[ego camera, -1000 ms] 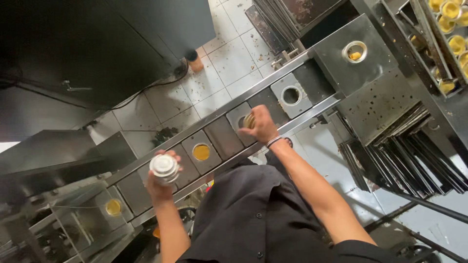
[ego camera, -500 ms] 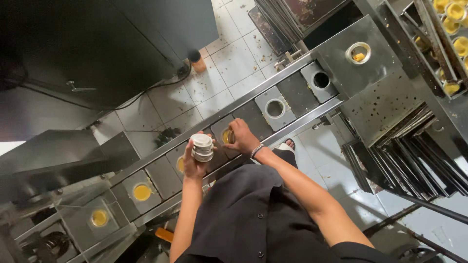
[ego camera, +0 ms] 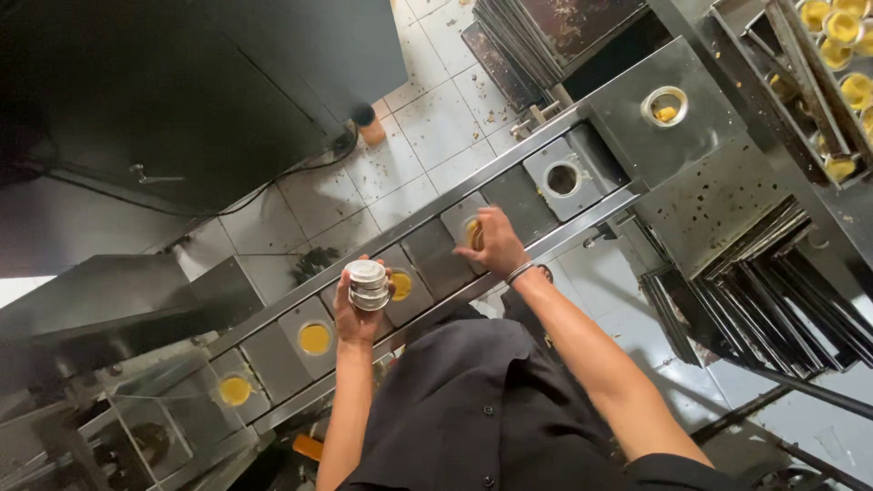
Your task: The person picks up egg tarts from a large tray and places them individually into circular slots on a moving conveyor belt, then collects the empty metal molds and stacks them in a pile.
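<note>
Small metal moulds, stacked into a short silver column, sit in the left hand, whose fingers wrap closed around the lower part of the stack. It is held upright just above the conveyor line, probably so that the top mould is easy to lift off.

Only the head view shows this moment. The right hand reaches further along the line and rests with curled fingers on one square plate, covering its round hole; a glimpse of yellow shows under the fingers, but whether they pinch anything I cannot tell. A thin bracelet circles that wrist.

Towards the person's left, the plates on the line carry yellow-filled cups, one each, set into the round openings so they stay put. Beyond the right hand, one plate has an empty hole, and a yellow piece lies in the ring on the steel housing.

At the upper right a rack holds rows of more yellow-filled cups. Dark flat trays lean stacked below it, standing on the tiled floor.
</note>
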